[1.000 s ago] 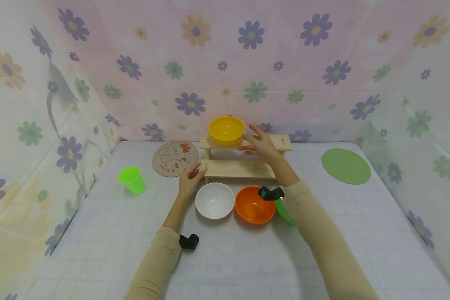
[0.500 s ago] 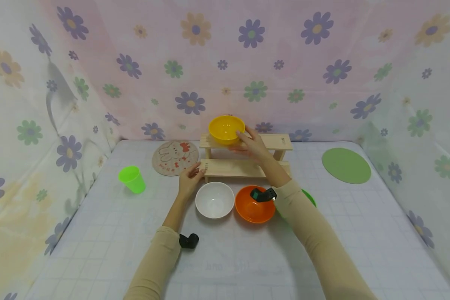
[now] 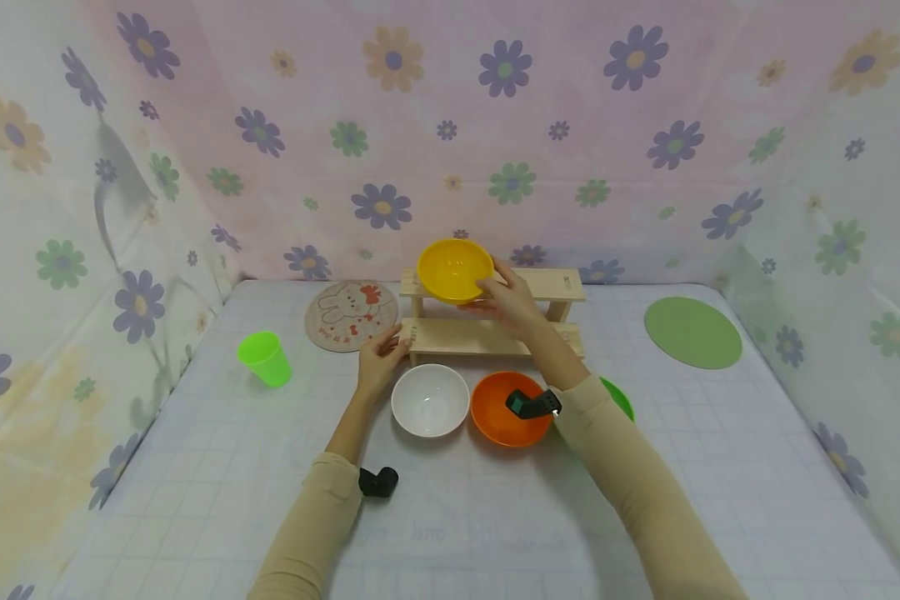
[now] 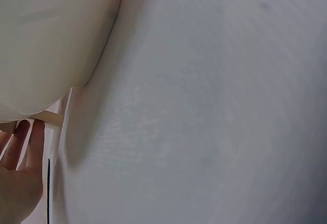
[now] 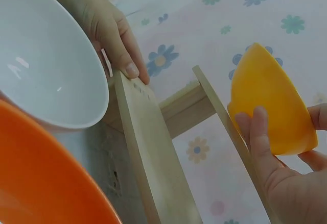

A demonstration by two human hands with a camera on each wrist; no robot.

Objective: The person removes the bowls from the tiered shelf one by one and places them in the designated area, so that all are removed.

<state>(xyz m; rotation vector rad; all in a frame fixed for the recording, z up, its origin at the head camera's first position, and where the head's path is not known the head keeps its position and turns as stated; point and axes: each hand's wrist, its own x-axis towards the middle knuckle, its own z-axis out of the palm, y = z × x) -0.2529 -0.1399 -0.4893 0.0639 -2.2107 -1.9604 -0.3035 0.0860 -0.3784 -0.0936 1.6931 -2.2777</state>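
Observation:
My right hand (image 3: 512,310) grips the yellow bowl (image 3: 450,275) by its right side, thumb near the rim and fingers under it. In the right wrist view the bowl (image 5: 271,101) is tilted, close over the top board of a two-step wooden rack (image 3: 487,335). With its thumb on the board, my left hand (image 3: 378,362) holds the left end of the lower step. Just in front of the rack stand a white bowl (image 3: 430,402) and an orange bowl (image 3: 495,427). A green bowl (image 3: 619,400) is mostly hidden beneath my right sleeve.
To the left stands a bright green cup (image 3: 266,360). A round mat with a rabbit print (image 3: 345,317) lies beside the rack, and a plain green oval mat (image 3: 692,332) lies at the right. Flowered cloth walls (image 3: 450,92) enclose the back and sides.
My right hand has closed from spread fingers onto the yellow bowl. The bowl has come slightly toward me and tipped. My left hand stays on the rack's end.

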